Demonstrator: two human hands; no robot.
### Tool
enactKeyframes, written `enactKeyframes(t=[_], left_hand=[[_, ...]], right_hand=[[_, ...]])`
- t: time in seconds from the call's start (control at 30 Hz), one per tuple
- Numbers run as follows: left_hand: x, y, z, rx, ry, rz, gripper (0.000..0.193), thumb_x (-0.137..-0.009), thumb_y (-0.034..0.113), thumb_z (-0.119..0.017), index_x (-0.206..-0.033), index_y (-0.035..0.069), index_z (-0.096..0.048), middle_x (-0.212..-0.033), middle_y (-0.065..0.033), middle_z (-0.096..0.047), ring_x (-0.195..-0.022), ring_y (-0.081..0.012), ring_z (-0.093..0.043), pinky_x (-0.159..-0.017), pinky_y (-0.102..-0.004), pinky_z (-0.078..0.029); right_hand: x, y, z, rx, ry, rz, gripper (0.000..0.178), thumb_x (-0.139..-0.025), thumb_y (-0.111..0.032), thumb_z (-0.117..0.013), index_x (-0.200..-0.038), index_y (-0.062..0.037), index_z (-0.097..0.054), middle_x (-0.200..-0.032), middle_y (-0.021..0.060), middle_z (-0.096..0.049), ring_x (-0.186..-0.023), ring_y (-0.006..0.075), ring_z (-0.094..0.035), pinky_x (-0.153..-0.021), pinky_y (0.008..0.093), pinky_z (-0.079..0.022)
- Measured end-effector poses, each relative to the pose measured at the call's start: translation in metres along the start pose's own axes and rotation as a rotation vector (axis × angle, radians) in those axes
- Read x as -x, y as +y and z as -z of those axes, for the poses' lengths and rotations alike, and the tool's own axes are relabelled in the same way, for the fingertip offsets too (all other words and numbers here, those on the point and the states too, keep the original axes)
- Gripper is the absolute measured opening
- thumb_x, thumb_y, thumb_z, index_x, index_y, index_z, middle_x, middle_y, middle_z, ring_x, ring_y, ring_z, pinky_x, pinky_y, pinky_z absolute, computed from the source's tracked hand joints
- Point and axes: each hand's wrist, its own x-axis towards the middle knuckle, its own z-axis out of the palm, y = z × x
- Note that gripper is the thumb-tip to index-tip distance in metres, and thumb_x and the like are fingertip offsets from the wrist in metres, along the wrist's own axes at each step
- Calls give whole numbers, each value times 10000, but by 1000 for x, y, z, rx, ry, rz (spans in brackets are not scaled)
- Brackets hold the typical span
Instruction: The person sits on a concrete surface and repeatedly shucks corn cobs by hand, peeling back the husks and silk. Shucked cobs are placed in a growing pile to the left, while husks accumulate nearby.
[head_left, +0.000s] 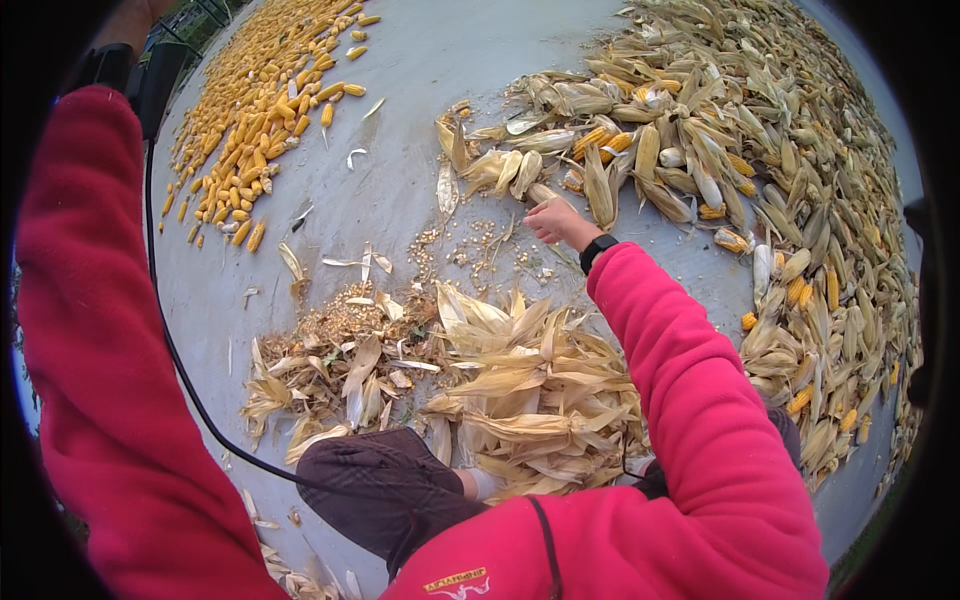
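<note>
Evidently, head view: husk-covered ears [840, 190] heap at two o'clock, bare yellow cobs [262, 125] at ten, probably kept apart against mixing; loose husks [530, 390] at five, close by the body. Right hand [562, 222], one o'clock, fingers bunched beside a husked-on ear [543, 193], grip unclear. Left hand [130, 22], ten o'clock rim, cropped: can't tell.

**Way through runs up the middle**

You have a mostly bare strip of grey ground [420, 75] leading away from you, between the yellow cobs [250, 150] on your left and the husk-covered ears [740, 150] on your right. Those ears crowd your right hand [560, 221] from the front. Closer in, a loose husk pile [545, 385] blocks you; a black cable [195, 400] hangs beside your left sleeve [110, 330].
</note>
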Motion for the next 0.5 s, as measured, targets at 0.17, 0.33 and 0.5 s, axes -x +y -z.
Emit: enactKeyframes(t=[0.17,0.33,0.5], left_hand=[[-5,-247,-71,-198,-30,436,368,-979,415,-670,-1149,89,-667,-1013,-14,-682,-920,-118,-676,-793,-249,-572],[143,-564,-184,-729,-714,809,784,-753,661,-804,-1017,-72,-718,-890,-167,-726,-767,-248,-703,-689,-370,-541],[253,-679,-235,-1130,-711,798,1031,-497,631,-956,-1199,-27,-586,-1114,-222,-727,-1080,-352,-711,-923,-429,-567]], right_hand=[[-40,76,27,154,121,-133,349,-806,-253,-810,-1061,-20,-754,-806,86,-701,-712,188,-686,-646,364,-597],[-84,70,31,467,378,190,722,-724,-288,-875,-1355,-78,-594,-1162,191,-672,-1055,340,-669,-948,458,-540],[-154,25,13,943,351,283,1217,-631,-384,-941,-1618,-224,-247,-1620,195,-320,-1448,430,-371,-1119,592,-392]])
